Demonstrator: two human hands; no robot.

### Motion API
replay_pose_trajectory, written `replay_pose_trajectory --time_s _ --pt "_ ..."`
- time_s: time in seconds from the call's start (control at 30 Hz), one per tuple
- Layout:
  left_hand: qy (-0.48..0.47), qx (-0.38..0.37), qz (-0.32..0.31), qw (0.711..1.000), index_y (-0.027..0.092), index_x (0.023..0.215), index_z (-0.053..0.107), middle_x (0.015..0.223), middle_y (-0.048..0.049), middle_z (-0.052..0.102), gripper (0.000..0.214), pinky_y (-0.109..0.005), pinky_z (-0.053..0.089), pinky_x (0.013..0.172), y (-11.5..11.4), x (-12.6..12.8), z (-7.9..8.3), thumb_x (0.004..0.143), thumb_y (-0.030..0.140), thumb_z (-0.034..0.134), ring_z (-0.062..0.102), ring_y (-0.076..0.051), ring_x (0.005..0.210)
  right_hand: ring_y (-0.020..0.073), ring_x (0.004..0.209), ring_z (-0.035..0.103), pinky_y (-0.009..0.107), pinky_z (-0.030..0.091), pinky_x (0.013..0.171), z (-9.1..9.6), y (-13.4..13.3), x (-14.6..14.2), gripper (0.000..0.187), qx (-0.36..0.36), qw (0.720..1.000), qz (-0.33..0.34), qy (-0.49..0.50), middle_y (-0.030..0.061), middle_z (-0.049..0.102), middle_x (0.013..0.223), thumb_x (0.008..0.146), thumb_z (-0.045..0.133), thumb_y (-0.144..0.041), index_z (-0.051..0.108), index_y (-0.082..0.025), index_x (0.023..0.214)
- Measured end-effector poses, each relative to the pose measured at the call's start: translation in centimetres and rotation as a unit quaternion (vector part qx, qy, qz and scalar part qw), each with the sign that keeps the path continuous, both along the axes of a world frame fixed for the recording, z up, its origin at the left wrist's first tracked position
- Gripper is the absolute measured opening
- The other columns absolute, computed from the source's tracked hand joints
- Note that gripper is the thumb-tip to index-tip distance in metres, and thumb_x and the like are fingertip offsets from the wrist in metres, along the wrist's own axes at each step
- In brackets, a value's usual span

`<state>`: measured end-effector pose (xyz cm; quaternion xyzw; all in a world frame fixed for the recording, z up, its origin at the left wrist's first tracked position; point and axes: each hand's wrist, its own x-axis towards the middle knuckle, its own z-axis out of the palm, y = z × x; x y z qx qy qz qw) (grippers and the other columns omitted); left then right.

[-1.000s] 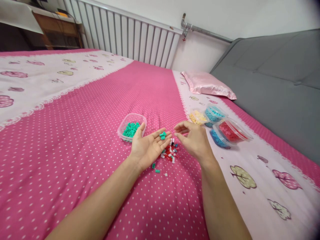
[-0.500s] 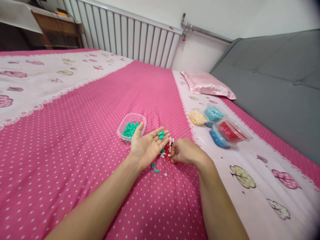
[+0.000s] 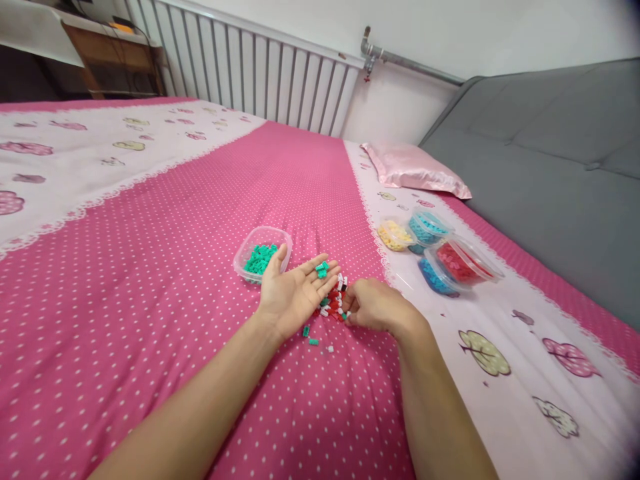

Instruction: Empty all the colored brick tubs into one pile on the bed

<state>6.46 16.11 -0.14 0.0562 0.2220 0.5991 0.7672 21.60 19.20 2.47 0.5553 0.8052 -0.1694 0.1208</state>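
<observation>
My left hand [image 3: 295, 293] lies palm up with its fingers stretched out. A few small green building bricks [image 3: 321, 270] rest on its fingers. Just right of those fingertips, a small heap of red and white building bricks [image 3: 334, 307] with some green among them sits on the bed, partly hidden by the hand. My right hand [image 3: 373, 303] is pinched at the heap's right side, with a green brick [image 3: 344, 316] at its fingertips. Loose green bricks [image 3: 313, 342] and a small white piece [image 3: 331, 349] lie nearer to me.
Left of the heap stands a clear tub [image 3: 240, 263] of green bricks. To the right are clear tubs of yellow [image 3: 395, 235], teal [image 3: 427, 227], red [image 3: 457, 262] and blue bricks [image 3: 437, 277]. A pink pillow [image 3: 415, 168] lies by the grey headboard [image 3: 545, 133].
My right hand has shifted very slightly at the heap's edge, and more of the green brick shows by its fingertips. My left hand stays still with the green bricks on it.
</observation>
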Motion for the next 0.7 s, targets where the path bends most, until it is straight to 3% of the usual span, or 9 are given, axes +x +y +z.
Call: replay_pose_trajectory --time_s 0.2,0.4,0.7 --pt "0.0 -0.003 0.002 1.0 -0.003 0.129 0.042 0.105 -0.022 0.061 0.071 -0.036 0.049 0.093 0.0 0.0 0.1 0.084 0.053 0.041 0.06 -0.03 0.107 0.0206 0.077 0.066 0.025 0.042 0.06 0.2 -0.3 -0.9 0.02 0.039 0.997 -0.041 -0.05 0.0053 0.071 0.084 0.066 0.065 -0.023 0.071 -0.023 0.085" --pt "0.0 0.0 0.0 1.0 -0.003 0.129 0.042 0.104 -0.0218 0.061 0.072 -0.036 0.048 0.094 0.0 0.0 0.1 0.084 0.053 0.041 0.06 -0.031 0.105 0.0241 0.086 0.067 0.029 0.047 0.069 -0.7 -0.3 -1.2 0.028 0.066 0.994 -0.035 -0.075 0.0094 0.071 0.084 0.071 0.06 -0.025 0.07 -0.023 0.097" --pt "-0.005 -0.003 -0.004 1.0 0.001 0.127 0.044 0.102 -0.0208 0.063 0.066 -0.036 0.05 0.09 -0.1 0.0 0.1 0.083 0.05 0.042 0.061 -0.029 0.103 0.0237 0.078 0.066 0.027 0.042 0.06 -0.2 -0.1 -0.5 0.015 0.066 0.997 -0.018 -0.027 0.0092 0.071 0.08 0.069 0.059 -0.024 0.071 -0.021 0.078"
